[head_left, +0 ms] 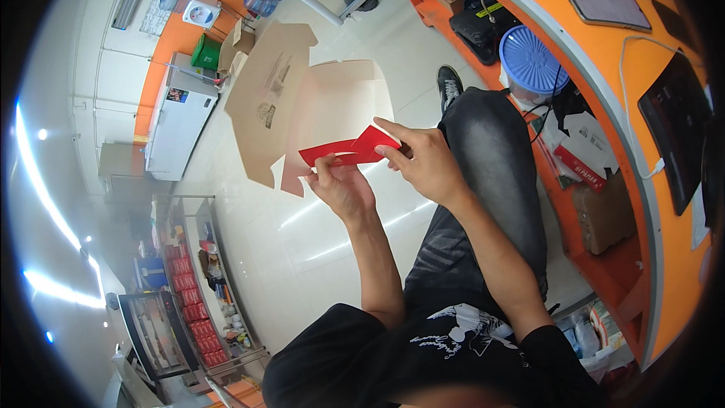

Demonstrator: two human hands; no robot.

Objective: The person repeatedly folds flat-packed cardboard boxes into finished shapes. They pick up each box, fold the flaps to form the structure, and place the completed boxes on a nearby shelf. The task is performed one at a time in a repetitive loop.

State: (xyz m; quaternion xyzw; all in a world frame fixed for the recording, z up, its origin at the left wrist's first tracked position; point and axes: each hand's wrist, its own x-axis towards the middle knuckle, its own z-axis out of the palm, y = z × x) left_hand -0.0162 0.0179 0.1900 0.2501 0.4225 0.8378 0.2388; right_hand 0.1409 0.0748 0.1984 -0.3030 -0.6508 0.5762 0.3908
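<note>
Both hands hold a partly folded cardboard box [341, 98], cream on its inner faces and red on its outer side. Its wide lid panel [264, 98], with dark print, stands up at the far left. My left hand [343, 190] pinches the lower edge of a red flap [321, 154] between thumb and fingers. On the right corner of the same red wall, my right hand [427, 160] grips with thumb below and forefinger along the top. A slit shows in the red wall between the two hands. The box is held up above the floor, beside my right leg.
An orange counter [604, 26] curves along the right, with phones [606, 7] and a black tablet-like device [676, 128] on it. Below stand a blue-lidded tub [533, 59] and a black case [476, 26]. Left are a white freezer [180, 125] and a rack of stacked red boxes [195, 310].
</note>
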